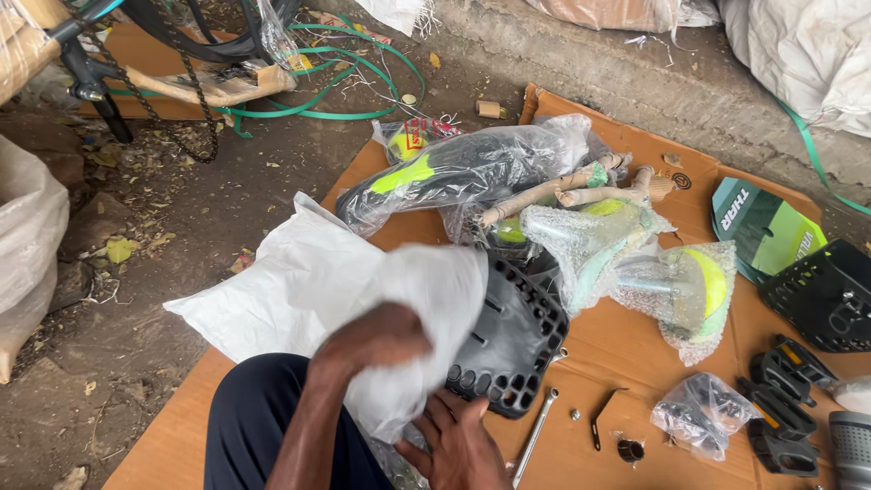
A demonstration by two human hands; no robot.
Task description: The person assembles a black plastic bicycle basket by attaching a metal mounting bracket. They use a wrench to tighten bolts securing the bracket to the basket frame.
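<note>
My left hand point(372, 340) is closed on a crumpled white plastic bag point(299, 281), which it holds over my knee in dark trousers point(254, 417). My right hand point(458, 445) is just below, fingers spread, touching the bag's lower end and the bottom edge of a black perforated plastic basket part point(517, 340). That part sticks halfway out of the bag and rests on a brown cardboard sheet point(626, 349). A silver spanner point(535, 436) lies right beside my right hand.
On the cardboard lie bubble-wrapped yellow-green bicycle parts point(671, 290), a bagged black and yellow part point(463, 168), black pedals point(780, 408), a small bag of fittings point(703, 413), another black basket point(821, 295). A bicycle chain point(150, 100) and green strapping point(318, 111) lie on the dirt far left.
</note>
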